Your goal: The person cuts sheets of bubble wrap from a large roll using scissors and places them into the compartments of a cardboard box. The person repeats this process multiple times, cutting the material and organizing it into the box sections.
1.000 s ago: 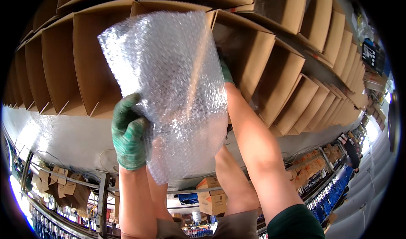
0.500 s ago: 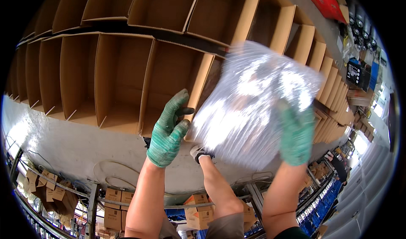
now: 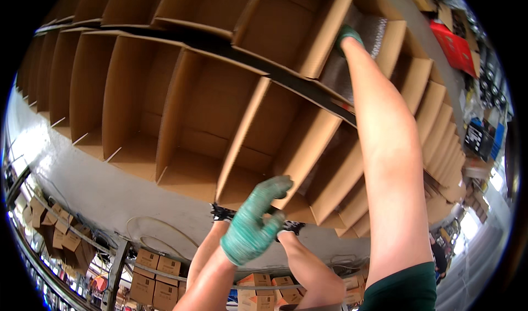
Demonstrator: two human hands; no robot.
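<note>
My right hand [image 3: 348,35], in a green knitted glove, reaches down into an open cardboard box [image 3: 393,48] in the far row. Its fingers are hidden behind the box wall. Clear plastic sheeting [image 3: 375,38] with a bubbled look lies in that box beside the hand. In a similar green glove with dark fingertips, my left hand [image 3: 256,220] is open and holds nothing. It hovers by the front edge of a near-row box [image 3: 258,171], thumb apart from the fingers; whether it touches the cardboard I cannot tell.
Two long rows of open cardboard boxes curve across the view, split by a dark narrow gap [image 3: 214,42]. Plastic also shows in near-row boxes at right. Closed cartons [image 3: 154,278] stand behind a metal rail below. A red bag-like item [image 3: 454,47] lies at upper right.
The plastic sheeting, held by my right hand over the boxes before, is now down inside a far-row box, with that hand reaching in. My left hand moved right and lower in view.
</note>
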